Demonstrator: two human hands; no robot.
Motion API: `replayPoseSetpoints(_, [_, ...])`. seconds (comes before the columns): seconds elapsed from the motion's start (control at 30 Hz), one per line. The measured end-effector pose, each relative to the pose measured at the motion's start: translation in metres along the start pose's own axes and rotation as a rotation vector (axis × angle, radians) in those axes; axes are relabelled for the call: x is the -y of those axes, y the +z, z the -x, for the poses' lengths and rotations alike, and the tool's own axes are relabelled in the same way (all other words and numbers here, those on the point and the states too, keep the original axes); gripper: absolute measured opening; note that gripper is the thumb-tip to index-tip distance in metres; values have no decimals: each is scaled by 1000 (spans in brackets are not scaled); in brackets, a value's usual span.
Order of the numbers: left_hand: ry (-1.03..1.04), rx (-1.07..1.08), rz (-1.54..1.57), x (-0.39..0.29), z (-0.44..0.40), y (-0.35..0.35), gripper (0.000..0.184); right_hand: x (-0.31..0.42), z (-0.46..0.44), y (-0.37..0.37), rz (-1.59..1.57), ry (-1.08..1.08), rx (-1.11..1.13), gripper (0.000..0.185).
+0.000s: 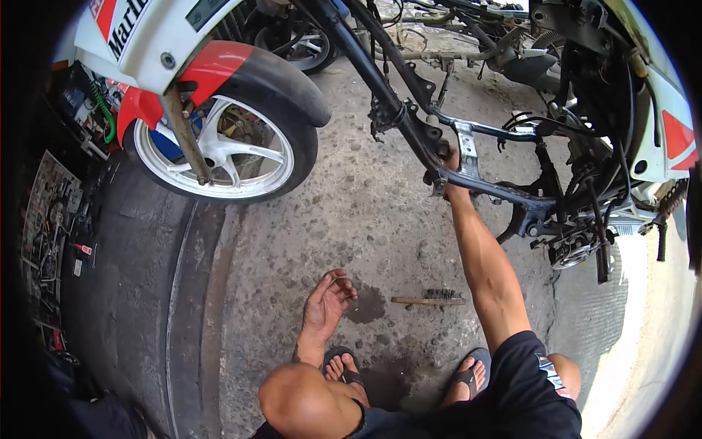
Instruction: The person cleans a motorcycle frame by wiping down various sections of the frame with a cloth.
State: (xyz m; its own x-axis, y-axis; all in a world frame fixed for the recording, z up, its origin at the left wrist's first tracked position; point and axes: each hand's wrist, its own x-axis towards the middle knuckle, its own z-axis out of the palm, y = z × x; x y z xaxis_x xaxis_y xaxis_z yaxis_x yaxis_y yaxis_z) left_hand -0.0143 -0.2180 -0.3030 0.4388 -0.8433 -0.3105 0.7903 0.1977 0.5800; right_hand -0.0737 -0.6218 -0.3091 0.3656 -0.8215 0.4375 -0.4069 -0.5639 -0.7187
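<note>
The dark motorcycle frame [411,139] is standing above the concrete floor [351,212]; the right hand [453,160] is showing at its lower bend — partly hidden, so its grip I cannot tell; the left hand [326,301] is hovering apart — fingers loosely curled; a brush [430,301] is lying nearby; the front wheel [235,152] is standing leftward.

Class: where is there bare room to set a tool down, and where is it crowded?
Bare floor lies between the wheel and the brush, and left of the left hand. It is crowded at upper right, around the frame, where the right hand is.
</note>
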Motion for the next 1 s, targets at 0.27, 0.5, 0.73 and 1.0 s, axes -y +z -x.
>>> replayPoseSetpoints(0.27, [49,-51,67,-4,17,-5,31,-2,123,-25,-290,397,-157,41])
replayPoseSetpoints(0.5, [48,-71,80,-1,11,1,30,95,162,-80,24,161,543,45])
replayPoseSetpoints(0.73, [66,-103,104,16,-3,10,30,175,58,-144,-42,-356,-165,31])
replayPoseSetpoints(1.0, [33,-56,84,11,7,13,27,119,30,-172,390,-448,298,21])
